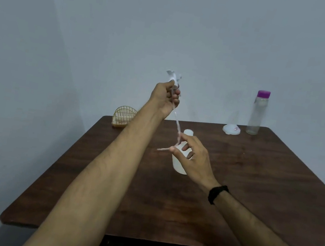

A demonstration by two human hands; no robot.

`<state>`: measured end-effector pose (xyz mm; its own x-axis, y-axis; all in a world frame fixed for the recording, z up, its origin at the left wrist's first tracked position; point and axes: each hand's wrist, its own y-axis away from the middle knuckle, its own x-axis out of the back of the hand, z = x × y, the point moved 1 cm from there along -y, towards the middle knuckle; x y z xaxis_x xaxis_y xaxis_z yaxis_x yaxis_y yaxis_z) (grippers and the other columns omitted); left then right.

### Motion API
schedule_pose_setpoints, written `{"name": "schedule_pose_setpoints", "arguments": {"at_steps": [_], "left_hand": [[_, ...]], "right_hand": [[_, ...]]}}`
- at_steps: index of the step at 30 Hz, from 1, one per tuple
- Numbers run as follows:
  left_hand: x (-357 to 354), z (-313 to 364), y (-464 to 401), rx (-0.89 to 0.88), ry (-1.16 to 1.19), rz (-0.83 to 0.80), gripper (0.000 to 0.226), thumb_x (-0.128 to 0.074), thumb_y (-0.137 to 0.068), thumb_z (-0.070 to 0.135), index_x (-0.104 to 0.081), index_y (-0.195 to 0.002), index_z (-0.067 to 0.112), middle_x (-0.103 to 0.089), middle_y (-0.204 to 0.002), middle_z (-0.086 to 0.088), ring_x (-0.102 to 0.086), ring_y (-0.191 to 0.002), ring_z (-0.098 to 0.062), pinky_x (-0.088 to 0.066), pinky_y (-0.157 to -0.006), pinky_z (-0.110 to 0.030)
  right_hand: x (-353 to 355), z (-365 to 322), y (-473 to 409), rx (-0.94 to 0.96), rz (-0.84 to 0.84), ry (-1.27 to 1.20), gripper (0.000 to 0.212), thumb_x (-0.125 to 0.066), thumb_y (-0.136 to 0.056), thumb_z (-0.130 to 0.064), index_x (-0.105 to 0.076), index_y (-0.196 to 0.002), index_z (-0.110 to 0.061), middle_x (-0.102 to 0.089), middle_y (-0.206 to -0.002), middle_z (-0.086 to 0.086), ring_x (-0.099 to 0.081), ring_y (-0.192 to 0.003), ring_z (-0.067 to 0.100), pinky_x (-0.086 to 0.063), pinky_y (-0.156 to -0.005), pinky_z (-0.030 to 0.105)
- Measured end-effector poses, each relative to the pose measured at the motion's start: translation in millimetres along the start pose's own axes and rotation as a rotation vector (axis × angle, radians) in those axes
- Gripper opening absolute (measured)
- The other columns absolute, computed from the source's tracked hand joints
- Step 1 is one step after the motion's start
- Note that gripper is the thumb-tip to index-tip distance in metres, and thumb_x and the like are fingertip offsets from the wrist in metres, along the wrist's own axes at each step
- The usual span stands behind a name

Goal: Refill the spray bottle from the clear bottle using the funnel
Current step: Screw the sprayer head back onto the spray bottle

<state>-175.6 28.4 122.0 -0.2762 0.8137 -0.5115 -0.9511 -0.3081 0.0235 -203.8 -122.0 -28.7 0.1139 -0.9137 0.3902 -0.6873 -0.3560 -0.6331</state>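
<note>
Head view: a white spray bottle (181,159) is seen standing upright near the middle of a dark wooden table (253,189), its neck open and its lower right side partly hidden behind the right hand (194,157). The spray head (173,77) has been taken off and is held up in the air above and to the left of the bottle, gripped in the closed left hand (164,98). A thin, pale dip tube (176,122) is seen hanging from the spray head, running down and to the right toward the bottle's neck, then bending sharply to the left at its lower end. The bent part of the tube is pinched between the thumb and fingers of the right hand, whose other fingers are loosely spread in front of the bottle. A black band (217,193) is worn on the right wrist.

At the far right edge of the table, a clear bottle (256,113) with a purple cap is seen standing upright. Just beside it, to its left, a white funnel (231,129) is set wide end down with its spout pointing up. At the far left corner, a small golden wire holder (123,117) is placed. A plain pale wall (171,29) is seen behind the table.
</note>
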Motion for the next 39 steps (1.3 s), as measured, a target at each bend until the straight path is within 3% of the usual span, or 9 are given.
{"name": "schedule_pose_setpoints", "arguments": {"at_steps": [3, 6, 12, 15, 26, 30, 35, 39], "left_hand": [[-24, 2, 5, -0.005, 0.042, -0.059, 0.024, -0.048, -0.102, 0.019, -0.059, -0.086, 0.005, -0.052, -0.067, -0.004, -0.043, -0.043, -0.009, -0.038, -0.044, -0.018], [-40, 7, 8, -0.027, 0.024, -0.091, 0.024, -0.048, -0.103, 0.019, -0.06, -0.089, 0.005, -0.053, -0.068, -0.005, -0.045, -0.047, -0.01, -0.04, -0.046, -0.019], [-55, 26, 9, -0.118, 0.021, -0.121, 0.023, -0.049, -0.102, 0.021, -0.063, -0.093, 0.004, -0.058, -0.07, -0.006, -0.052, -0.053, -0.013, -0.045, -0.054, -0.022], [-58, 36, 9, -0.163, 0.01, -0.132, 0.022, -0.05, -0.102, 0.022, -0.063, -0.099, 0.005, -0.059, -0.071, -0.005, -0.052, -0.056, -0.013, -0.046, -0.057, -0.022], [-43, 44, 4, -0.223, -0.124, -0.115, 0.019, -0.052, -0.102, 0.022, -0.062, -0.104, 0.006, -0.06, -0.072, -0.005, -0.052, -0.059, -0.014, -0.047, -0.058, -0.024], [-33, 41, 2, -0.243, -0.201, -0.1, 0.017, -0.052, -0.102, 0.021, -0.06, -0.103, 0.007, -0.061, -0.075, -0.005, -0.054, -0.059, -0.014, -0.048, -0.058, -0.024], [-18, 31, 1, -0.27, -0.328, -0.079, 0.016, -0.051, -0.102, 0.019, -0.059, -0.101, 0.006, -0.067, -0.081, -0.009, -0.064, -0.07, -0.019, -0.049, -0.062, -0.025], [-10, 18, 1, -0.291, -0.449, -0.051, 0.016, -0.052, -0.1, 0.02, -0.061, -0.103, 0.007, -0.071, -0.085, -0.01, -0.069, -0.076, -0.021, -0.047, -0.067, -0.028]], "right_hand": [[8, 1, -3, -0.052, 0.078, -0.062, 0.026, -0.069, -0.092, -0.033, -0.068, -0.115, -0.022, -0.066, -0.11, -0.007, -0.062, -0.087, 0.007, -0.054, -0.069, 0.024], [22, 3, -11, -0.087, 0.192, -0.124, 0.017, -0.067, -0.094, -0.021, -0.074, -0.109, -0.017, -0.072, -0.106, -0.006, -0.067, -0.091, 0.005, -0.057, -0.078, 0.024], [57, 9, -46, -0.088, 0.305, -0.117, 0.016, -0.064, -0.097, -0.019, -0.074, -0.11, -0.018, -0.071, -0.104, -0.006, -0.069, -0.094, 0.009, -0.06, -0.08, 0.035], [63, 8, -62, -0.049, 0.311, -0.068, 0.017, -0.062, -0.098, -0.019, -0.074, -0.11, -0.017, -0.069, -0.103, -0.008, -0.068, -0.094, 0.01, -0.06, -0.079, 0.034], [55, 18, -75, 0.113, 0.166, 0.155, 0.019, -0.058, -0.1, -0.015, -0.073, -0.112, -0.012, -0.07, -0.101, -0.001, -0.064, -0.091, 0.007, -0.047, -0.081, 0.008], [48, 21, -73, 0.098, 0.09, 0.166, 0.02, -0.057, -0.101, -0.016, -0.073, -0.113, -0.012, -0.068, -0.1, -0.004, -0.064, -0.089, 0.008, -0.046, -0.081, 0.009], [33, 28, -68, 0.02, -0.048, 0.198, 0.019, -0.058, -0.1, -0.02, -0.072, -0.109, -0.012, -0.068, -0.1, 0.0, -0.064, -0.091, 0.012, -0.053, -0.083, 0.027], [27, 34, -61, -0.031, -0.058, 0.183, 0.025, -0.056, -0.101, -0.03, -0.074, -0.108, -0.014, -0.06, -0.099, -0.001, -0.059, -0.089, 0.012, -0.047, -0.076, 0.018]]}}
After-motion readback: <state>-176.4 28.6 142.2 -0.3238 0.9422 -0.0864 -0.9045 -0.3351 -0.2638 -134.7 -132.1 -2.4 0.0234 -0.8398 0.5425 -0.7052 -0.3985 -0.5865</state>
